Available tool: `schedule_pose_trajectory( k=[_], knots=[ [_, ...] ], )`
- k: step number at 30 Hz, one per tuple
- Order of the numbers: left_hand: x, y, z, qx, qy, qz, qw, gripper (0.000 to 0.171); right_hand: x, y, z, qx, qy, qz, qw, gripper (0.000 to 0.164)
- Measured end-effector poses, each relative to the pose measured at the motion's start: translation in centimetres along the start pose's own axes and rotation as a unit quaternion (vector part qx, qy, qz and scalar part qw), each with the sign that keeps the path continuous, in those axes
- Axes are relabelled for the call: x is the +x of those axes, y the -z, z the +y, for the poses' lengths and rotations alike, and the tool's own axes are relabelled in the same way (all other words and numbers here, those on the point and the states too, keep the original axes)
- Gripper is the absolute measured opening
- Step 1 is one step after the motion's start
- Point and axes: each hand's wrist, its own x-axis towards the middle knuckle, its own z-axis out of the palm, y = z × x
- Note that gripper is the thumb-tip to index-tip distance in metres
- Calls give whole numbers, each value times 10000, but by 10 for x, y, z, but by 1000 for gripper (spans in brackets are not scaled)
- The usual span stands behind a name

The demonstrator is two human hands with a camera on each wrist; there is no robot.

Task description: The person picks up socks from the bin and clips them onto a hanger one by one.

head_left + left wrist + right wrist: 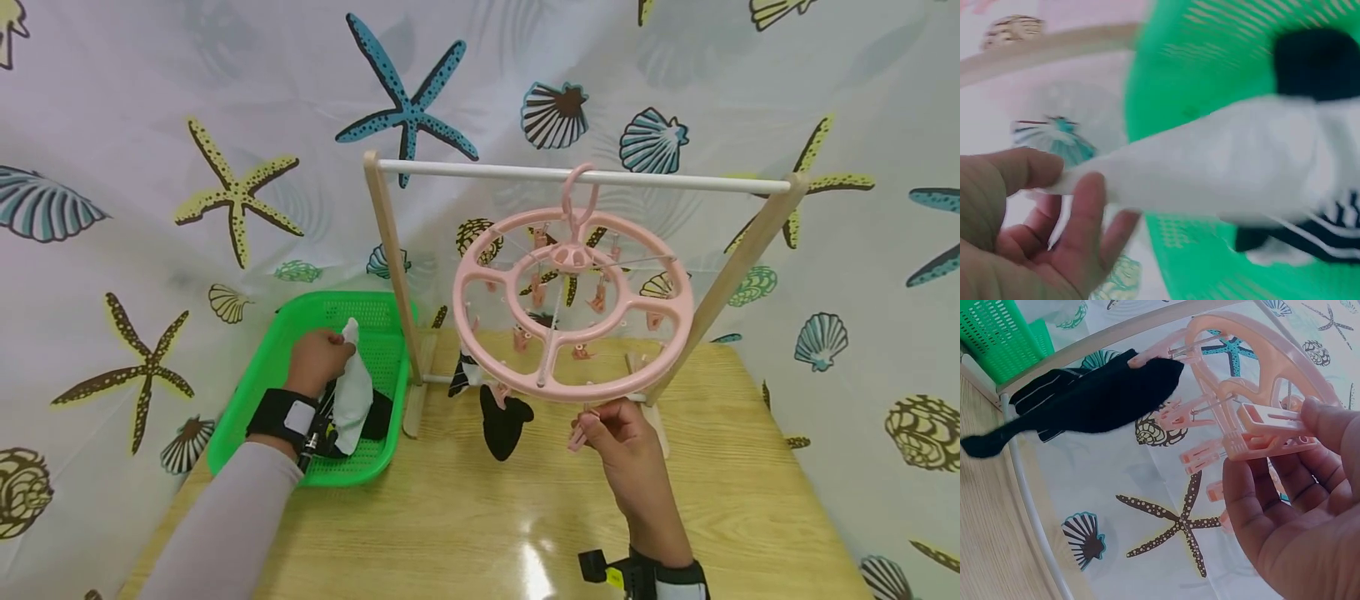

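Note:
My left hand [321, 360] pinches one end of a white sock [352, 400] above a green basket [255, 392]; the sock hangs down into it. Dark and striped socks [1329, 240] lie under the white one. In the right wrist view, my right hand [1300, 512] holds a pink clothespin [1272, 419] between thumb and fingers. That clothespin hangs at the near rim of a round pink drying hanger [465, 292]. From another of its clips hangs a black sock [504, 427], with a black-and-white striped sock [465, 372] behind it.
The hanger's hook goes over a white rod [480, 171] between two wooden posts [392, 258]. Several more clothespins dangle inside the ring. The stand and basket are on a wooden table [450, 533], and a curtain printed with starfish and shells hangs behind.

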Motion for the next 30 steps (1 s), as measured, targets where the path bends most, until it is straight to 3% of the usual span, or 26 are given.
schedule_pose_trajectory(
  k=[4, 7, 13, 19, 23, 27, 30],
  knots=[
    [-12, 5, 21, -1432, -25, -177, 9895, 38, 0, -1, 0, -26, -7, -11, 10000, 17],
    [-20, 8, 33, -2013, -228, -102, 9792, 35, 0, -1, 0, -50, -25, -26, 10000, 17],
    [-49, 5, 50, -1705, -954, 236, 9804, 32, 1, -3, 0, -64, -43, -15, 10000, 18],
    [-89, -18, 56, -1720, -1326, 737, 9733, 23, 0, -3, 1, -74, -17, 7, 10000, 16],
    [-112, -34, 59, -1850, -1565, 840, 9666, 17, -1, -2, 1, -46, -46, 15, 10000, 17],
    [-128, -44, 61, -1903, -1584, 711, 9662, 16, -2, -2, 2, -6, -48, 61, 10000, 16],
    [-136, -48, 63, -2033, -1423, 620, 9667, 16, -2, -2, 2, 26, -15, 19, 10000, 16]
  ],
)
